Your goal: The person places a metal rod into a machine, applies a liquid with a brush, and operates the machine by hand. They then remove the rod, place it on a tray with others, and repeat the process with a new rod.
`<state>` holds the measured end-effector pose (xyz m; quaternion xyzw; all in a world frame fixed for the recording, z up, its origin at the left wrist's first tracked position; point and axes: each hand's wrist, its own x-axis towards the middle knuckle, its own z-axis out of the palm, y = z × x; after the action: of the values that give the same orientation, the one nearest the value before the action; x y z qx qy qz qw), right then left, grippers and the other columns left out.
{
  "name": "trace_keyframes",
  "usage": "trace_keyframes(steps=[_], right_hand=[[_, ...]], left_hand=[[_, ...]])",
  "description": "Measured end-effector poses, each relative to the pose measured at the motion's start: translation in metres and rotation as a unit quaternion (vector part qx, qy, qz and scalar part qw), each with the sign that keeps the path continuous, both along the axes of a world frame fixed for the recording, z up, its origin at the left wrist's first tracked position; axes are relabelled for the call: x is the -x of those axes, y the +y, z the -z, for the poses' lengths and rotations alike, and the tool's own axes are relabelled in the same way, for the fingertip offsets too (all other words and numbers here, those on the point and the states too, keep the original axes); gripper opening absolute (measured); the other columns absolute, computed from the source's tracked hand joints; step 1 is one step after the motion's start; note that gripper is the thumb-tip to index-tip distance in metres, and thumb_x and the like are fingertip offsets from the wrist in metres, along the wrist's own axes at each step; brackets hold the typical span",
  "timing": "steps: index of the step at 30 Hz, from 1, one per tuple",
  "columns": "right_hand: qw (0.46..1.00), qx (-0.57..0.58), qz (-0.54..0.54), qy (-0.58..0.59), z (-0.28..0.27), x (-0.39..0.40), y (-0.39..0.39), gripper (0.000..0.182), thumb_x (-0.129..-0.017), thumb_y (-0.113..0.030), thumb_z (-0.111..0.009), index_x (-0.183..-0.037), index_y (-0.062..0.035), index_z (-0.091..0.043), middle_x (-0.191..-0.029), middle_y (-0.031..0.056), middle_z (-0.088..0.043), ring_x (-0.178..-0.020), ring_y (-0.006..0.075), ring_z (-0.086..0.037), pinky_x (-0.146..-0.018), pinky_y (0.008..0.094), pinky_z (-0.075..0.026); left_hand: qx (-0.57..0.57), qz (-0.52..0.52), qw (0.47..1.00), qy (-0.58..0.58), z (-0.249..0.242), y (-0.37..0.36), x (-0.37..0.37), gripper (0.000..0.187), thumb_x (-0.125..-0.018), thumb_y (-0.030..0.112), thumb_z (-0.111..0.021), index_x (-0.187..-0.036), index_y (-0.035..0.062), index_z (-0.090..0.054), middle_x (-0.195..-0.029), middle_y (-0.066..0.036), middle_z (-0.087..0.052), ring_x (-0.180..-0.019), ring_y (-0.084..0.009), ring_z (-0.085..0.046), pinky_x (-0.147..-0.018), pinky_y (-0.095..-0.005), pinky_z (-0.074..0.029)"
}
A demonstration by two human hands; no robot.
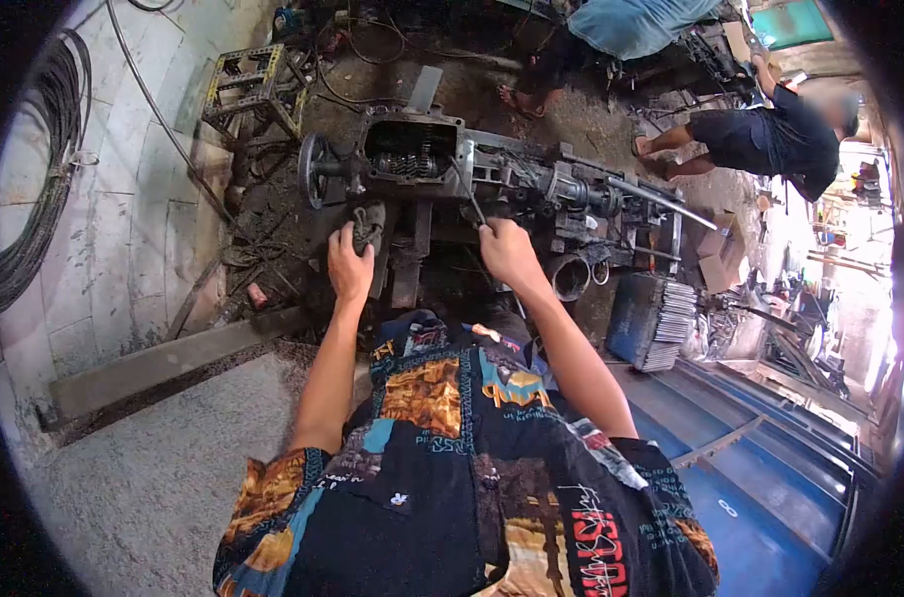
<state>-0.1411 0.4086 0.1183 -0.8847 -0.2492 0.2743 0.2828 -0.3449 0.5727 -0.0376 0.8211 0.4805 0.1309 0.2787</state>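
A greasy gearbox housing (412, 149) lies in front of me with its top open and gears (404, 165) showing inside. My left hand (351, 267) is closed at the edge of a dirty grey rag (370, 224), just below the housing's left end. Closed around a thin metal rod (469, 195) is my right hand (510, 251); the rod slants up to the housing's right wall, and its end in my fist is hidden. A round handwheel (314, 171) sits at the left end of the housing, and a shaft assembly (551, 189) extends to the right.
A yellow metal stand (243, 88) is at the upper left, near coiled cable (44, 169) on the wall. Another person (760, 134) stands at the upper right. A finned blue block (651, 318) and blue metal panels (760, 478) are on the right.
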Motion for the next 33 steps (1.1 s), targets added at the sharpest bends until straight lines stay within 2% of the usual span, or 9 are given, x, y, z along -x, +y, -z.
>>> trace_keyframes(steps=[6, 13, 16, 19, 24, 29, 31, 32, 33], right_hand=[[0.999, 0.015, -0.038, -0.033, 0.014, 0.010, 0.061, 0.028, -0.085, -0.013, -0.051, -0.083, 0.0120, -0.064, -0.085, 0.0362, -0.063, -0.086, 0.0521, -0.063, -0.079, 0.0545, -0.052], [0.997, 0.076, -0.024, 0.002, 0.035, 0.002, 0.100, 0.027, -0.083, -0.011, -0.054, -0.090, 0.0129, -0.064, -0.097, 0.0366, -0.063, -0.098, 0.0480, -0.063, -0.084, 0.0507, -0.052], [0.997, 0.078, -0.007, -0.009, 0.028, -0.002, 0.103, 0.031, -0.086, -0.016, -0.052, -0.090, 0.0122, -0.064, -0.094, 0.0368, -0.062, -0.086, 0.0489, -0.064, -0.078, 0.0505, -0.053], [0.995, 0.087, 0.048, 0.016, 0.040, -0.003, 0.106, 0.035, -0.087, -0.018, -0.051, -0.100, 0.0136, -0.061, -0.099, 0.0374, -0.062, -0.086, 0.0473, -0.066, -0.077, 0.0488, -0.054], [0.986, 0.076, 0.105, 0.101, 0.054, -0.007, 0.100, 0.038, -0.087, -0.021, -0.053, -0.101, 0.0145, -0.060, -0.095, 0.0364, -0.064, -0.084, 0.0425, -0.068, -0.075, 0.0468, -0.055], [0.977, 0.045, 0.161, 0.131, 0.046, 0.009, 0.097, 0.033, -0.086, -0.019, -0.055, -0.095, 0.0123, -0.063, -0.101, 0.0355, -0.063, -0.101, 0.0468, -0.062, -0.088, 0.0479, -0.050], [0.979, 0.043, 0.176, 0.089, 0.050, 0.017, 0.102, 0.033, -0.088, -0.019, -0.054, -0.095, 0.0117, -0.063, -0.097, 0.0359, -0.064, -0.097, 0.0458, -0.064, -0.084, 0.0463, -0.052], [0.971, 0.022, 0.193, 0.141, 0.048, 0.015, 0.102, 0.028, -0.088, -0.017, -0.052, -0.090, 0.0099, -0.062, -0.078, 0.0270, -0.066, -0.072, 0.0402, -0.067, -0.065, 0.0468, -0.053], [0.971, 0.021, 0.193, 0.142, 0.068, 0.007, 0.099, 0.028, -0.088, -0.017, -0.052, -0.090, 0.0099, -0.062, -0.078, 0.0270, -0.066, -0.072, 0.0402, -0.067, -0.065, 0.0468, -0.053]], left_hand=[[-0.168, -0.002, 0.984, -0.065, -0.074, 0.091, -0.014, 0.056, -0.078, 0.012, -0.073, -0.129, 0.0055, -0.051, -0.128, -0.023, -0.049, -0.118, -0.0424, -0.050, -0.097, -0.0469, -0.045], [-0.042, 0.012, 0.993, 0.113, -0.045, 0.163, -0.060, 0.054, -0.094, 0.033, -0.057, -0.140, 0.0083, -0.040, -0.139, -0.024, -0.039, -0.123, -0.0446, -0.045, -0.097, -0.0525, -0.044], [-0.007, -0.022, 0.987, 0.156, -0.019, 0.170, -0.072, 0.060, -0.099, 0.047, -0.040, -0.147, 0.0115, -0.032, -0.141, -0.028, -0.037, -0.123, -0.0465, -0.045, -0.095, -0.0562, -0.043], [0.066, -0.033, 0.991, 0.109, -0.025, 0.184, -0.069, 0.064, -0.098, 0.047, -0.041, -0.146, 0.0062, -0.031, -0.137, -0.029, -0.043, -0.120, -0.0453, -0.049, -0.097, -0.0540, -0.043], [0.147, -0.058, 0.965, 0.207, 0.008, 0.220, -0.075, 0.077, -0.089, 0.054, -0.056, -0.129, -0.0104, -0.042, -0.127, -0.026, -0.056, -0.116, -0.0419, -0.055, -0.093, -0.0513, -0.047], [0.193, -0.045, 0.939, 0.282, -0.004, 0.229, -0.089, 0.067, -0.090, 0.052, -0.057, -0.127, -0.0028, -0.053, -0.130, -0.021, -0.057, -0.118, -0.0383, -0.056, -0.093, -0.0504, -0.047], [0.207, -0.031, 0.931, 0.300, -0.027, 0.224, -0.093, 0.062, -0.090, 0.052, -0.058, -0.126, 0.0007, -0.058, -0.130, -0.018, -0.058, -0.118, -0.0372, -0.056, -0.093, -0.0503, -0.047], [0.196, -0.034, 0.929, 0.313, -0.034, 0.221, -0.096, 0.059, -0.090, 0.051, -0.058, -0.124, 0.0033, -0.060, -0.130, -0.017, -0.058, -0.117, -0.0369, -0.057, -0.093, -0.0503, -0.047], [0.186, -0.036, 0.927, 0.324, -0.037, 0.220, -0.098, 0.055, -0.090, 0.051, -0.058, -0.122, 0.0059, -0.063, -0.129, -0.015, -0.059, -0.117, -0.0366, -0.057, -0.093, -0.0503, -0.047]])
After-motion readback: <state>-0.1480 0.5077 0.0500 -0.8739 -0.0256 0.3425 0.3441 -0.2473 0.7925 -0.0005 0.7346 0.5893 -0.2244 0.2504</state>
